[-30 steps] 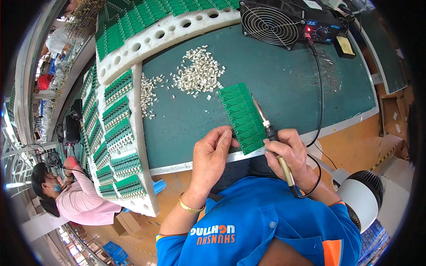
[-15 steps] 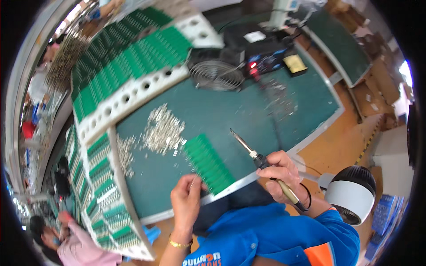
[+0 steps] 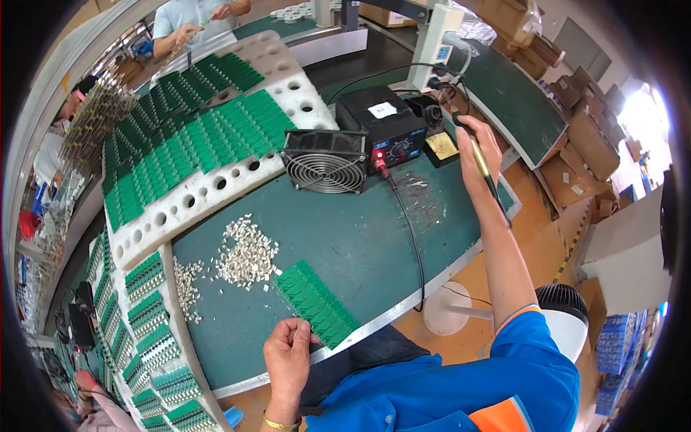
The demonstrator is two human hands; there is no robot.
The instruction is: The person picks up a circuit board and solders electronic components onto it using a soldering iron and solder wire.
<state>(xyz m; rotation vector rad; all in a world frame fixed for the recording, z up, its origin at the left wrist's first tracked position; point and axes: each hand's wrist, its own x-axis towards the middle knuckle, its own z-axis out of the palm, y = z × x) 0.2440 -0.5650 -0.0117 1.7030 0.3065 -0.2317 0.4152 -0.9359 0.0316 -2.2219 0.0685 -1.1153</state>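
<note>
My right hand [image 3: 480,147], arm stretched out to the far right, is closed around the pale gold handle of a soldering iron [image 3: 477,156]. The iron's front end is beside the dark iron holder [image 3: 432,115], where its tip is hidden. A green circuit board panel [image 3: 317,304] lies near the table's front edge. At its lower left side, my left hand [image 3: 288,356] is pinched closed on a thin strand that looks like solder wire, barely visible. A heap of small white parts [image 3: 246,253] lies just beyond the panel.
A black soldering station [image 3: 381,122], a fan [image 3: 325,169] and a yellow sponge [image 3: 441,146] stand at the back. A black cable [image 3: 410,237] crosses the table. White perforated foam racks [image 3: 209,189] with green boards fill the left. Another person [image 3: 194,21] works at far left.
My right hand has carried the soldering iron from beside the panel away to the holder at the far right. My left hand stays pinched by the panel. The whole view has shifted.
</note>
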